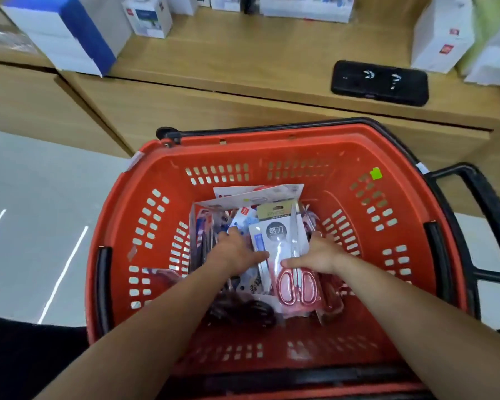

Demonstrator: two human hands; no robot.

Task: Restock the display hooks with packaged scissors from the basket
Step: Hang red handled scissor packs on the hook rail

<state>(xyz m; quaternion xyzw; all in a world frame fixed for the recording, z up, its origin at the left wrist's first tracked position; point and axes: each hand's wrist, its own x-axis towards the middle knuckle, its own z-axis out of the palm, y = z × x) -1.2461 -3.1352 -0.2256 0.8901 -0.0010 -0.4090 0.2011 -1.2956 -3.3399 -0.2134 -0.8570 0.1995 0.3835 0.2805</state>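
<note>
Your left forearm and right forearm are reaching down over the near rim of the red basket. Inside it, your left hand is lying flat, fingers spread over the loose pile of packs, with the thumb touching the left edge of the scissors pack with the pink handles. Your right hand is taking that pack's right edge, thumb laid across the front. The fingers seem to be curling behind it, though they are hiding there and I cannot be sure. The pack is resting on top of the pile, not yet lifted out.

Beyond the basket, the wooden counter is carrying a black device and white boxes. You are looking at an early step: several packs are waiting in the basket. The display hooks are lying outside the view, so how many are filled cannot be told. The lower packs are overlapping and blurring together.
</note>
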